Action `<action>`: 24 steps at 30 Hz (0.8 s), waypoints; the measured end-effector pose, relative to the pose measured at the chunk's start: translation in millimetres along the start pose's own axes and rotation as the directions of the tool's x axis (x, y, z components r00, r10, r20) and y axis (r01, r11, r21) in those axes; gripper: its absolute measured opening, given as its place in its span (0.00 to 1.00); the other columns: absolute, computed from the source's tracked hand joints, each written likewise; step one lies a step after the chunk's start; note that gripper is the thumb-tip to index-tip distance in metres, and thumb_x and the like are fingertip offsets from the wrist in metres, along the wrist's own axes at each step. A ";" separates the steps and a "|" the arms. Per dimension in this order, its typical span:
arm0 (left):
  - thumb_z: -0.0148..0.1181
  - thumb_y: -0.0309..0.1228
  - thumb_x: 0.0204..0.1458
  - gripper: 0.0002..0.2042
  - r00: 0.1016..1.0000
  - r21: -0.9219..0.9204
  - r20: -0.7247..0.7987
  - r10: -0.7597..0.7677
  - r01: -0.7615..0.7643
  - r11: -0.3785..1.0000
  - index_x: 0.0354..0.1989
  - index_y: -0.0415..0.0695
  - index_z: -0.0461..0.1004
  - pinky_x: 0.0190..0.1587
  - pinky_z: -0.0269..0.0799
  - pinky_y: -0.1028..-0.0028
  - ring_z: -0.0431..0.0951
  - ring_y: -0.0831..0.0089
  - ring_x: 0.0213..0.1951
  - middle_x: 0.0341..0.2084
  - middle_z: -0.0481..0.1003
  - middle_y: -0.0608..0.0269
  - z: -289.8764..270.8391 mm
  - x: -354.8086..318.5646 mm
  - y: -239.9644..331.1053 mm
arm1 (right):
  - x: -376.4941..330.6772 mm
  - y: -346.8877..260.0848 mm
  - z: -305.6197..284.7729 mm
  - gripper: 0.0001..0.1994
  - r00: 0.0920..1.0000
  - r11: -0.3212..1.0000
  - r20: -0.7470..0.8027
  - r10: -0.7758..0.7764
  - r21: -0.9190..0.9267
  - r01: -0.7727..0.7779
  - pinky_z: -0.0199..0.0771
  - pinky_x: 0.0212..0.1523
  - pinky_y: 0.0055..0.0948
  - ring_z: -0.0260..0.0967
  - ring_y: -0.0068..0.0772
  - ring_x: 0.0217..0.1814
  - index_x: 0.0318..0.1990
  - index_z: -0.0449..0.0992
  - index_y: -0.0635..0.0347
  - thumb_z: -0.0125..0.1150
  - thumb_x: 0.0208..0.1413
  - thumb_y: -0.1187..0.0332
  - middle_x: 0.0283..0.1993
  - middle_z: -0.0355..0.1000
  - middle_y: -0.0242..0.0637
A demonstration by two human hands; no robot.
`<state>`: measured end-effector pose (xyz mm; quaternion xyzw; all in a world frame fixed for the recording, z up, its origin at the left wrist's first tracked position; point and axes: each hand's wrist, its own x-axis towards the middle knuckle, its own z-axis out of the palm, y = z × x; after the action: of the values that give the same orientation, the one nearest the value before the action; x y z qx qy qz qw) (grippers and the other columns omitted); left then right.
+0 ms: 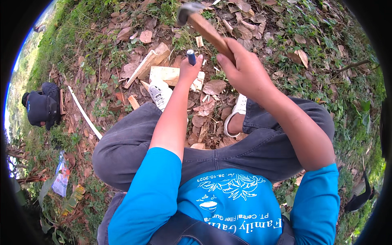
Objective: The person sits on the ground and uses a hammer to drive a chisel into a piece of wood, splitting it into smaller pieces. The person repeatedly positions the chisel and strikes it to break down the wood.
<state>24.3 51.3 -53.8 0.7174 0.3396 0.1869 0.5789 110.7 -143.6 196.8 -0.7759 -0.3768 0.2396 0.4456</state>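
My left hand (189, 72) is closed round the blue handle of a chisel (191, 57), which stands upright with its pale end on top. Its blade is hidden below my fist. Under that hand lies a pale wooden block (164, 74), whose right end shows past my wrist. My right hand (248, 69) grips the wooden shaft of a hammer (207, 32). The hammer head, slightly blurred, is raised above and beyond the chisel, apart from it.
Split wood pieces (148, 64) lean left of the block. Wood chips and dry leaves (214, 87) litter the ground. My shoes (160, 94) flank the work spot. Farther left are a long pale strip (84, 112), a dark bag (42, 106) and a plastic packet (61, 178).
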 end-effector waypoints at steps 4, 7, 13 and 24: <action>0.64 0.43 0.60 0.20 0.999 0.010 0.002 -0.035 0.035 0.999 0.22 0.40 0.70 0.28 0.65 0.69 0.69 0.76 0.21 0.15 0.70 0.67 6.3 0.9 7.5 | 3.0 -18.6 -5.9 0.15 0.922 0.936 -0.276 -0.270 0.150 0.319 0.67 0.32 0.32 0.70 0.33 0.30 0.57 0.69 0.62 0.57 0.66 0.68 0.30 0.71 0.40; 0.63 0.43 0.60 0.20 1.000 0.061 -0.001 0.017 -0.017 0.998 0.22 0.40 0.71 0.29 0.67 0.68 0.70 0.74 0.21 0.15 0.71 0.66 6.5 5.0 4.0 | -2.5 -14.0 -12.8 0.16 0.989 0.961 -0.111 -0.095 0.251 0.120 0.58 0.32 0.18 0.55 0.11 0.31 0.61 0.70 0.60 0.56 0.69 0.67 0.32 0.64 0.22; 0.61 0.44 0.60 0.20 0.996 0.237 0.070 -0.063 0.044 0.971 0.24 0.39 0.73 0.31 0.71 0.64 0.75 0.65 0.22 0.17 0.74 0.59 25.3 37.0 8.0 | -11.7 -19.7 -24.4 0.20 0.997 0.907 -0.057 0.049 0.421 -0.021 0.56 0.25 0.16 0.55 0.09 0.25 0.64 0.69 0.58 0.57 0.68 0.62 0.30 0.63 0.20; 0.57 0.45 0.59 0.20 0.939 0.581 0.182 -0.292 0.137 0.802 0.35 0.36 0.81 0.43 0.77 0.56 0.83 0.48 0.37 0.29 0.81 0.42 52.8 88.7 3.0 | -10.8 -34.9 -48.7 0.23 0.989 0.831 0.030 0.146 0.539 -0.139 0.54 0.20 0.13 0.54 0.06 0.20 0.67 0.66 0.60 0.55 0.69 0.60 0.29 0.63 0.21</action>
<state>122.0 76.3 -75.8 0.8300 0.3793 -0.0847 0.3999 125.7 -166.0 251.4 -0.6466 -0.2326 0.3634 0.6291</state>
